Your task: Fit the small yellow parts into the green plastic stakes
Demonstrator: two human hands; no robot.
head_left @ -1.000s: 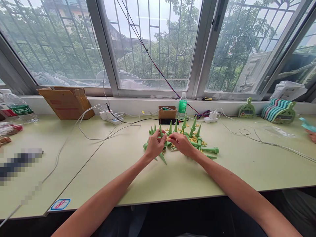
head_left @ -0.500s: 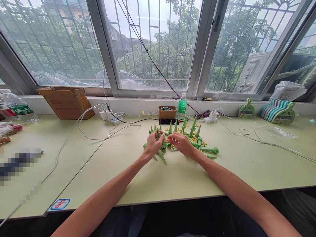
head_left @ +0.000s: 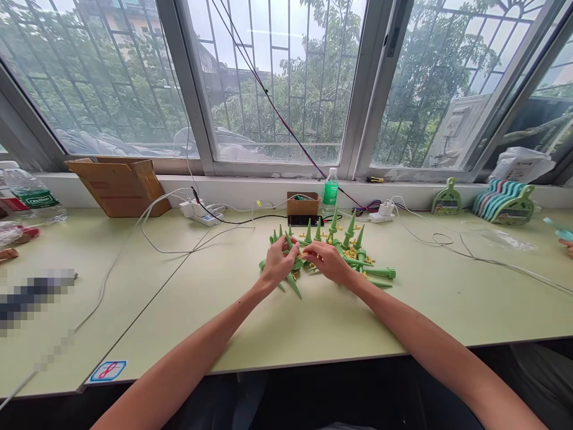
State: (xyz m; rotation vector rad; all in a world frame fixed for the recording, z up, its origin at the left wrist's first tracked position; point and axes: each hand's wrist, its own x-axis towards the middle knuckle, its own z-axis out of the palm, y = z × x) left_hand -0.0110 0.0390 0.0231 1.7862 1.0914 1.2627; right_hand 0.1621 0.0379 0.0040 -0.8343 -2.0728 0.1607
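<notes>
A heap of green cone-shaped plastic spikes (head_left: 353,242) with small yellow parts lies on the pale green table (head_left: 250,316), some spikes standing upright, some lying flat. My left hand (head_left: 278,264) is closed round one green spike (head_left: 290,247) at the heap's left side. My right hand (head_left: 328,261) meets it from the right, fingers pinched on something small that I cannot make out. Both hands are just above the tabletop at the near edge of the heap.
Behind the heap are a black phone (head_left: 305,220), a small cardboard box (head_left: 303,203) and a green bottle (head_left: 330,189). A power strip (head_left: 201,214) with trailing cables is at the back left, beside a cardboard box (head_left: 119,183). Another person's hand (head_left: 566,243) shows at the right edge.
My hands have stayed at the heap with only small finger movements; the spike in my left hand shifted slightly. The other person's hand at the right edge left view and came back.
</notes>
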